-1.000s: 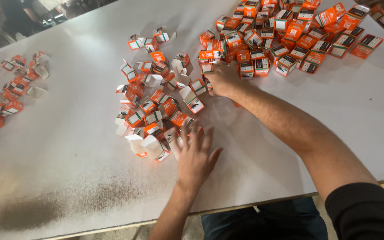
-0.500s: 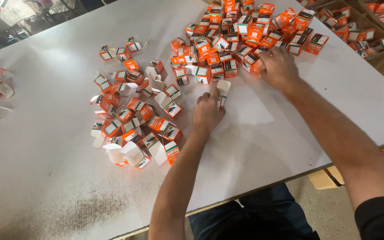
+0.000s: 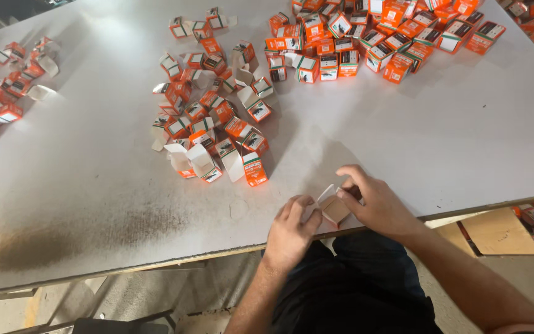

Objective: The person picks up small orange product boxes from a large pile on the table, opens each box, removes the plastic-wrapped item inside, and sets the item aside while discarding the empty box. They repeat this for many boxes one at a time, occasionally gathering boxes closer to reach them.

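Both hands work one small carton (image 3: pixel 334 207) at the near table edge. L hand (image 3: pixel 290 232) pinches its left side, fingers narrow around it; R hand (image 3: pixel 379 207) grips the right side, thumb and forefinger on the top flap. The carton is open, brown inside showing, flaps not tucked yet, so judging by that it's mid-fold, approx halfway.

Done vs left, as far as it shows: the far pile (image 3: pixel 378 34) at top right has orange cartons closed and standing in rough rows, looks like finished stock. The mid pile (image 3: pixel 214 114), just beyond the hands, is loose, w/ many flaps open and white insides up, prob. still to do. A third pile (image 3: pixel 7 86) at far left is also scattered and part open. So a good share looks finished, but dozens are still open.

Surface: the table (image 3: pixel 452 142) is a big white sheet, scuffed, w/ a dark smudge near the front left edge. A wood strip runs along the front. Below right, a cardboard box (image 3: pixel 495 232) on the floor w/ more orange cartons beside it. Floor is bare concrete. The person wears dark trousers.
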